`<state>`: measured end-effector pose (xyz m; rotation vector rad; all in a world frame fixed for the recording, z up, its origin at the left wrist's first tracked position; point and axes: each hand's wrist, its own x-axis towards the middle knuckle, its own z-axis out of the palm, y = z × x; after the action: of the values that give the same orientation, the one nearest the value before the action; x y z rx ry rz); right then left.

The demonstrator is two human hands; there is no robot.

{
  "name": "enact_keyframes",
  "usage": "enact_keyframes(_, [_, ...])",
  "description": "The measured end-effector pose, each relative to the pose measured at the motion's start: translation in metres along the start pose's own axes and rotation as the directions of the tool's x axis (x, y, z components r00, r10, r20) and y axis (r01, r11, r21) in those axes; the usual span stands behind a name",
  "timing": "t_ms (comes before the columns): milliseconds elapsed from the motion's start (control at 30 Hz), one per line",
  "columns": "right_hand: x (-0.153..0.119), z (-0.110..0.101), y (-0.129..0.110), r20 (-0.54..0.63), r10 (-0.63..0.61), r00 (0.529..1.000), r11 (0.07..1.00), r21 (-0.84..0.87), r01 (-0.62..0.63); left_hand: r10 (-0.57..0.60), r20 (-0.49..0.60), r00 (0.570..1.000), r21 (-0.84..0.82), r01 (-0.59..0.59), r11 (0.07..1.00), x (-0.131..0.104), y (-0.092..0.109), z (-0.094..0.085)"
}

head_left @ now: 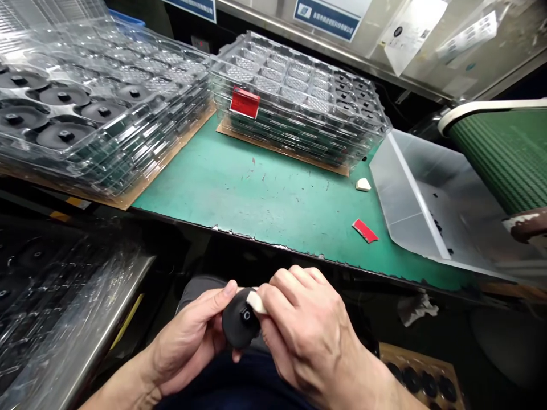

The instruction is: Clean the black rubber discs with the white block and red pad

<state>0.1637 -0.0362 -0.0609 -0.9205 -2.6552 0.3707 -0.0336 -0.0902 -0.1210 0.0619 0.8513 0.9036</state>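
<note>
Below the table's front edge, my left hand grips a round black disc by its rim, thumb on top. The disc is tilted and has a small raised hub near its middle. A small white piece is pinched in my right hand and touches the disc's face beside the hub. The fingertips of my right hand are partly hidden behind its knuckles.
Stacked clear trays with a red tag stand at the back; more trays holding black discs at left. On the green table lie a white piece and a red strip. A translucent bin is at right.
</note>
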Motion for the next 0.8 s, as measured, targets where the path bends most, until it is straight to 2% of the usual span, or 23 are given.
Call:
enact_keyframes(67, [0.005,-0.004,0.001,0.048,-0.102,0.994,0.995,0.000,0.102,-0.071,0.018,0.997,-0.010,0.071,0.997,0.002,-0.004,-0.001])
enact_keyframes(133, [0.008,-0.005,0.002,0.071,-0.162,0.984,0.987,0.003,0.162,-0.091,0.029,0.995,-0.033,0.092,0.995,0.004,-0.006,0.001])
enact_keyframes(200, [0.006,0.000,0.001,0.032,-0.081,0.996,0.997,-0.008,0.081,-0.001,-0.005,1.000,-0.067,0.001,0.998,0.003,-0.006,0.004])
enact_keyframes(300, [-0.003,0.012,-0.002,-0.036,0.135,0.990,0.990,0.054,-0.133,0.197,-0.094,0.976,-0.075,-0.204,0.976,-0.001,0.000,0.007])
enact_keyframes(367, [-0.008,0.017,-0.004,-0.047,0.180,0.982,0.979,0.105,-0.175,0.234,-0.103,0.967,-0.045,-0.240,0.970,-0.003,0.003,0.007])
enact_keyframes(500, [-0.008,0.010,-0.002,-0.008,0.120,0.993,0.990,0.073,-0.119,0.127,-0.034,0.991,0.018,-0.127,0.992,-0.003,0.002,0.001])
enact_keyframes(633, [0.003,-0.002,0.004,0.092,-0.106,0.990,0.991,0.092,0.098,-0.051,0.023,0.998,0.020,0.051,0.999,0.000,-0.007,-0.006])
enact_keyframes(700, [0.007,-0.003,0.005,0.091,-0.207,0.974,0.973,0.125,0.195,-0.115,0.052,0.992,-0.007,0.116,0.993,0.000,-0.009,-0.006])
enact_keyframes(733, [0.008,-0.001,0.004,0.068,-0.209,0.976,0.971,0.132,0.199,-0.111,0.058,0.992,-0.029,0.113,0.993,-0.001,-0.008,-0.005])
enact_keyframes(800, [0.007,0.004,0.000,-0.012,-0.079,0.997,0.989,0.127,0.080,-0.012,0.040,0.999,-0.081,0.016,0.997,-0.005,-0.003,-0.001])
